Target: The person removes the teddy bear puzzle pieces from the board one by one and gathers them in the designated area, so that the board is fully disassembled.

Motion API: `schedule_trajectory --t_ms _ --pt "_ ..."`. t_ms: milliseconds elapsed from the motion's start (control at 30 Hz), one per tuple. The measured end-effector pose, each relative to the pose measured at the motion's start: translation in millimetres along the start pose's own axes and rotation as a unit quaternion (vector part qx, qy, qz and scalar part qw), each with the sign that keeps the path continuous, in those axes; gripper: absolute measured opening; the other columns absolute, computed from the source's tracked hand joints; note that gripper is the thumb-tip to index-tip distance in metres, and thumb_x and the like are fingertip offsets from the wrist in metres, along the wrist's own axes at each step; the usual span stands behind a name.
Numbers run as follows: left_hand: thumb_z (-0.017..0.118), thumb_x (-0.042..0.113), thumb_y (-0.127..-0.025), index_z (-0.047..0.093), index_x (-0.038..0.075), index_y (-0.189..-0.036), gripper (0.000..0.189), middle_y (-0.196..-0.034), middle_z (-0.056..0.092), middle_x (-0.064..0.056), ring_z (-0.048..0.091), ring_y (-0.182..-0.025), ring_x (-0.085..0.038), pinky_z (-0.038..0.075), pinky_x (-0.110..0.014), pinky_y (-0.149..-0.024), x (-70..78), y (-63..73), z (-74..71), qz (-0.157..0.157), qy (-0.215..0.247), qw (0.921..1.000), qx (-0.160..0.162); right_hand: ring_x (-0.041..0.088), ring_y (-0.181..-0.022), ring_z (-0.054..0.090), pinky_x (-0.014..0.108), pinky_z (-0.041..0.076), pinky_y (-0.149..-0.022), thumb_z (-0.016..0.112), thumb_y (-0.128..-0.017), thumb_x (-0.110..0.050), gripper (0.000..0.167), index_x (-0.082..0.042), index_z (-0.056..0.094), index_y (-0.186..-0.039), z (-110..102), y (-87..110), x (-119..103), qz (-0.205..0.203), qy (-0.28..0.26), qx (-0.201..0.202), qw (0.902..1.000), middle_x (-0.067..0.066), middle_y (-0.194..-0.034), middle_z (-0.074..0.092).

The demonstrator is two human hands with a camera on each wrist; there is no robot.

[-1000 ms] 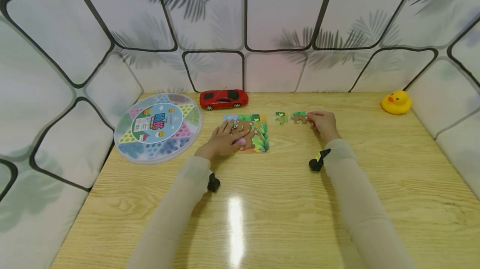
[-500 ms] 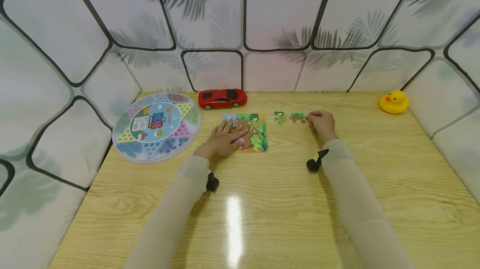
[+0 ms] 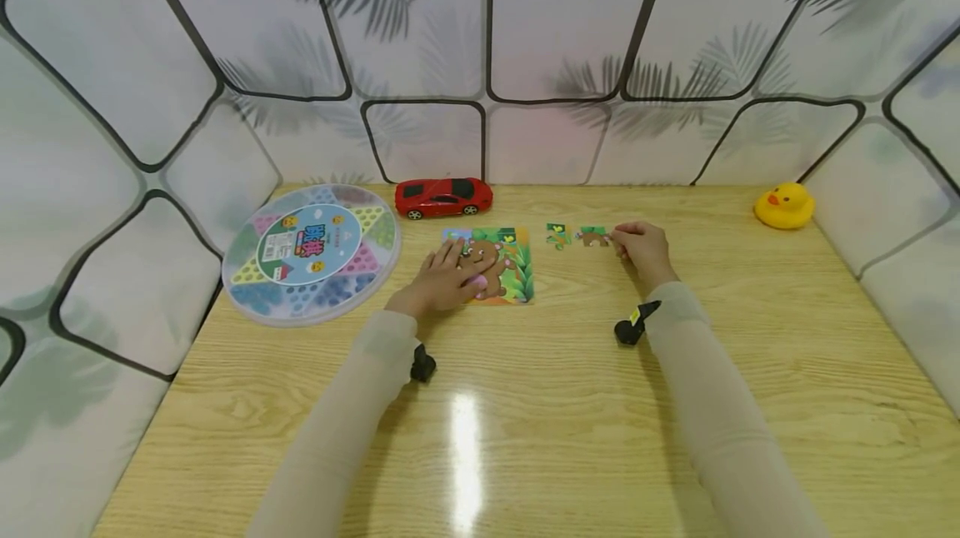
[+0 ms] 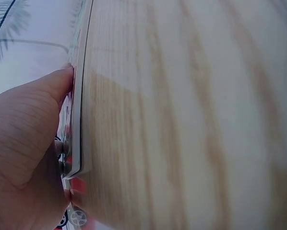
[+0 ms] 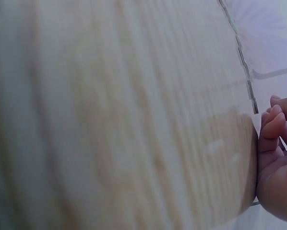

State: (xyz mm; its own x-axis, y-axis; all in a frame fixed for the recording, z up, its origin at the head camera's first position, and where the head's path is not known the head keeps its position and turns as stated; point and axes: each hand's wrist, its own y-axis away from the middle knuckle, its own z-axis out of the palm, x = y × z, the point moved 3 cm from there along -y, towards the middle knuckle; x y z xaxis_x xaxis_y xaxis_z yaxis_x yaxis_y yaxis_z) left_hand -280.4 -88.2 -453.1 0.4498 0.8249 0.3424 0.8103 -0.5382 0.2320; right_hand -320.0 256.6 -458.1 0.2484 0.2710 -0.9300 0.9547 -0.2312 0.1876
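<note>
A square picture puzzle (image 3: 517, 276) with a cartoon brown bear among green leaves lies flat on the table. My left hand (image 3: 440, 276) rests on its left part, fingers spread, hiding some of the picture. In the left wrist view the thumb (image 4: 59, 82) lies against the face of the thin puzzle. To the right are two loose jigsaw pieces: a green-and-orange piece (image 3: 558, 236) and a brown-and-green piece (image 3: 593, 236). My right hand (image 3: 645, 249) has curled fingers, thumb near index, fingertips right at the brown piece's right end; I cannot tell whether they pinch it.
Behind the puzzle stands a red toy car (image 3: 444, 198). At left lies a round, clear-rimmed board game (image 3: 311, 256) with Chinese lettering. A yellow rubber duck (image 3: 784, 206) sits at the far right. Patterned fabric (image 3: 551, 142) rises along the back edge of the wooden table (image 3: 555, 421).
The whole head view has shifted slightly to the left. Both hands, the puzzle and the loose pieces keep nearly the same places relative to each other.
</note>
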Motion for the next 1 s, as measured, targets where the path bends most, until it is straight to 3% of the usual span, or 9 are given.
schedule_trajectory --t_ms 300,467,733,1000 --pt "0.027 0.051 -0.101 0.018 0.038 -0.150 0.052 -0.157 -0.010 -0.017 -0.012 -0.143 -0.035 -0.001 -0.056 -0.112 0.7 0.3 -0.7 0.002 0.013 0.9999 -0.007 0.002 -0.057 0.050 0.014 0.043 -0.050 0.061 -0.092 -0.011 0.028 0.006 0.057 -0.115 1 0.9 -3 0.005 -0.044 -0.002 0.9990 -0.004 -0.075 0.057" --pt "0.027 0.051 -0.100 0.017 0.038 -0.150 0.052 -0.157 -0.010 -0.017 -0.013 -0.143 -0.034 -0.001 -0.056 -0.112 0.6 0.2 -0.6 0.000 0.012 0.9999 -0.008 0.003 -0.057 0.049 0.015 0.043 -0.051 0.059 -0.093 -0.009 0.032 0.009 0.056 -0.120 9 2.9 -10 -0.016 -0.046 -0.018 0.9986 -0.002 -0.078 0.056" --pt "0.029 0.049 -0.101 0.020 0.036 -0.150 0.052 -0.157 -0.008 -0.018 -0.010 -0.143 -0.036 0.001 -0.058 -0.111 2.1 3.1 -0.3 -0.002 0.011 0.9999 0.001 0.006 -0.063 0.055 0.018 0.046 -0.057 0.058 -0.094 -0.011 0.036 0.007 0.055 -0.125 36 8.0 -29 -0.051 -0.025 -0.085 0.9947 -0.001 -0.085 0.059" --pt "0.028 0.050 -0.101 0.020 0.037 -0.150 0.052 -0.157 -0.009 -0.018 -0.011 -0.143 -0.034 0.002 -0.057 -0.112 0.4 0.4 1.2 -0.004 -0.002 1.0000 0.003 0.007 -0.062 0.051 0.019 0.045 -0.058 0.059 -0.094 -0.011 0.035 0.007 0.055 -0.124 72 13.8 -42 -0.038 -0.062 -0.123 0.9897 -0.002 -0.087 0.058"
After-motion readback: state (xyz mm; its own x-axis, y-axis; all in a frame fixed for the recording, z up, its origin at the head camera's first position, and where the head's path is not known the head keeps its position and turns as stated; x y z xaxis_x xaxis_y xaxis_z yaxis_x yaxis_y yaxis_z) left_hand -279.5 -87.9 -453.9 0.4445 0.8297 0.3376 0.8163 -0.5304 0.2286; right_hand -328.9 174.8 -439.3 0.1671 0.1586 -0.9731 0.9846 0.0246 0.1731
